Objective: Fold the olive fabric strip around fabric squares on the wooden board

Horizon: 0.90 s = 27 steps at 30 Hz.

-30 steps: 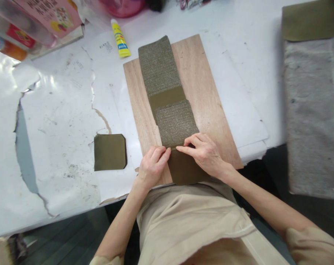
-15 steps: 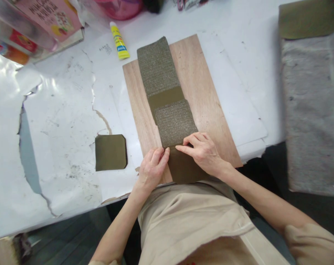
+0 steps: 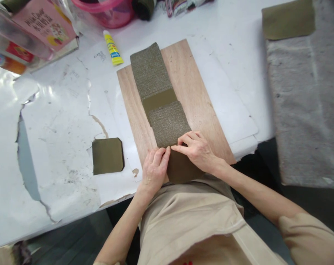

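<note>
A long olive-green strip (image 3: 169, 123) with rough, fibrous sections and smooth bands lies on a wooden board (image 3: 191, 81). My left hand (image 3: 155, 165) has its fingers pressed together on the strip's left side, at the seam between a rough section and the smooth lower piece (image 3: 183, 167). My right hand (image 3: 197, 149) pinches at the same seam from the right, its index fingertip close to my left fingertips. The lower piece reaches the front edge, against the apron. A stack of olive squares with cut corners (image 3: 108, 156) sits left of the board.
A yellow glue tube (image 3: 113, 48) lies behind the board. At the back are a pink basket (image 3: 111, 16), a dark roll (image 3: 144, 8) and a pink box (image 3: 45, 24). A grey fabric-covered surface (image 3: 296, 103) with an olive piece (image 3: 289, 20) stands at the right.
The view has shifted slightly, moving the surroundings leftward. My left fingertips have slid a little rightward along the seam, nearer my right index finger.
</note>
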Each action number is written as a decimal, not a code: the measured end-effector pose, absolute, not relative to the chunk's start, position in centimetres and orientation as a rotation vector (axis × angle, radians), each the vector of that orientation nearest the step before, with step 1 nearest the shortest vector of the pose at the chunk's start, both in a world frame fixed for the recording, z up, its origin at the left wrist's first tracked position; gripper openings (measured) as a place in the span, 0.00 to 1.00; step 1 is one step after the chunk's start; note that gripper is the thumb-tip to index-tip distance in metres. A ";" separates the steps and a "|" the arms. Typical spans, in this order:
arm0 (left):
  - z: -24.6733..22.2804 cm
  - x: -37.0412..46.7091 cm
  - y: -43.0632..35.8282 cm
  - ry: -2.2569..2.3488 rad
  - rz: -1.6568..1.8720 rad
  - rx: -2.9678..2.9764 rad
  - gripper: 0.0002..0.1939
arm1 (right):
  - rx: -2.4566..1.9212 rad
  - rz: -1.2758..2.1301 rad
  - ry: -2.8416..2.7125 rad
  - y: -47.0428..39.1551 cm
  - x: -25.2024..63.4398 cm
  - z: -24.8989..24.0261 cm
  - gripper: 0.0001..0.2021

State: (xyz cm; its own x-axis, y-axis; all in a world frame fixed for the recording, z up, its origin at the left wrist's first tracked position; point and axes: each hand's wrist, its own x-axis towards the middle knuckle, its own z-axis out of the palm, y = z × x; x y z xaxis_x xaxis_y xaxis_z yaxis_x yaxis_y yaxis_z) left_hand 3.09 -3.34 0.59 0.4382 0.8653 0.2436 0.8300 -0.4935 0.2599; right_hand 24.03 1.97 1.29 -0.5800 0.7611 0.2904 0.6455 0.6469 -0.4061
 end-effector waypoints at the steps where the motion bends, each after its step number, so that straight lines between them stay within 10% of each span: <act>1: 0.5 3.0 -3.4 1.526 0.523 2.579 0.27 | -1.093 0.373 -2.421 2.1 24.3 1.3 0.12; 27: 2.3 3.8 -2.6 1.455 0.098 2.788 0.24 | -0.985 0.365 -2.459 3.1 27.9 1.2 0.12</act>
State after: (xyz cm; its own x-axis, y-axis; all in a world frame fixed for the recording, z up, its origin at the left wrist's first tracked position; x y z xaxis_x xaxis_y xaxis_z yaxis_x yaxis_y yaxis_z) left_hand 3.78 -2.64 2.26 0.5703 0.8194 0.0575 0.8197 -0.5722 0.0247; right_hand 27.90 3.07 1.24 -0.6357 0.7028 0.3194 0.5797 0.7078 -0.4036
